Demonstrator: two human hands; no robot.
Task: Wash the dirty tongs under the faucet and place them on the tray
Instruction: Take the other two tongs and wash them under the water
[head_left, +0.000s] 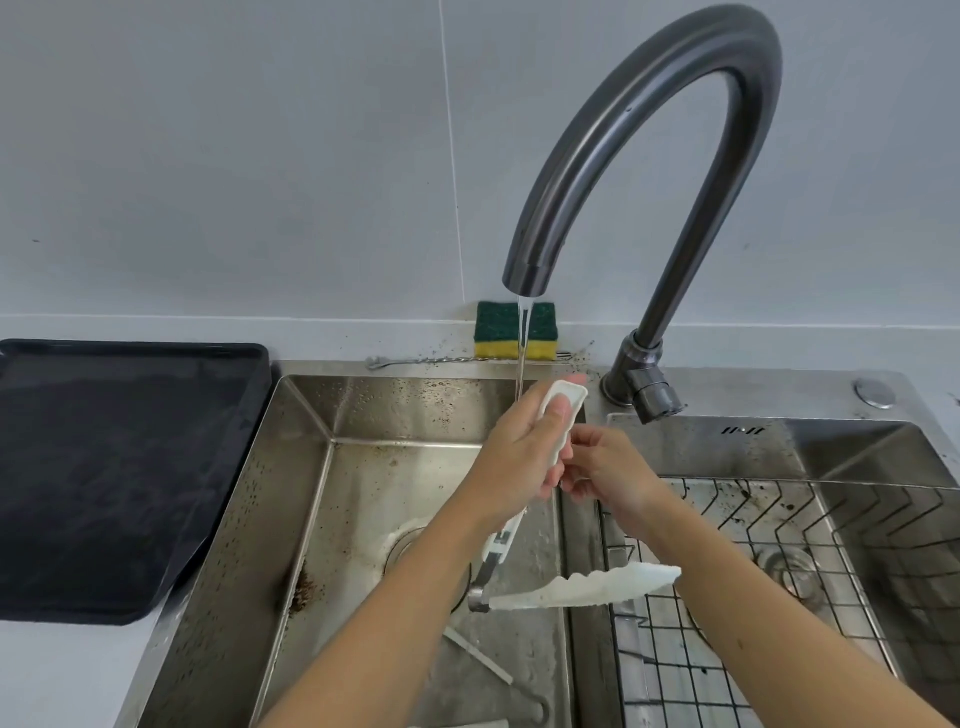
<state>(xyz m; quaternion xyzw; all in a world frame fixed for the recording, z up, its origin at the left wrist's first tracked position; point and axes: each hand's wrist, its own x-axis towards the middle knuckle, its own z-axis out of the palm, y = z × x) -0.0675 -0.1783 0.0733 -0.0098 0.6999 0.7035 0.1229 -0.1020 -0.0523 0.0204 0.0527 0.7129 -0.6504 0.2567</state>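
Note:
The white tongs (587, 590) are spread wide over the left sink basin (306, 467). My left hand (519, 452) grips one arm of the tongs, whose tip points up beside the water stream from the dark curved faucet (649, 104). The other arm sticks out to the right from the metal hinge. My right hand (608, 467) meets the held arm from the right, its fingertips curled against it. The black tray (130, 467) lies on the counter to the left of the sink.
A green and yellow sponge (493, 332) leans on the wall behind the sink, with a thin twisted metal rod (415, 361) in front of it. A wire rack (779, 597) fills the right basin. Another utensil (478, 656) lies at the bottom of the left basin.

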